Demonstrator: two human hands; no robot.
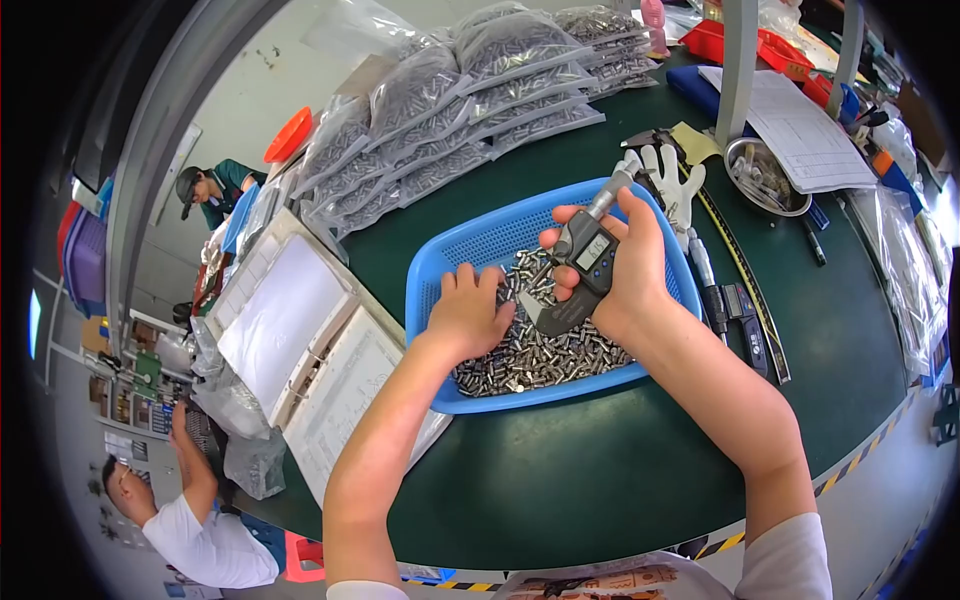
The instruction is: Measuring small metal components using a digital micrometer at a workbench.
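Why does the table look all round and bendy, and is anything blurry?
In the head view, the fisheye lens bends the green table edge into a curve and leaves black corners; the right hand with the digital micrometer and the blue basket look sharp; things near the rim look squashed and softer; light is bright and even.

bright, even overhead light; soft, faint shadows under the forearms on the counter (620,470). mild glare on the plastic bags (470,90) at the counter's far edge. strong fisheye bending and dark vignette at the rim; edges slightly soft.
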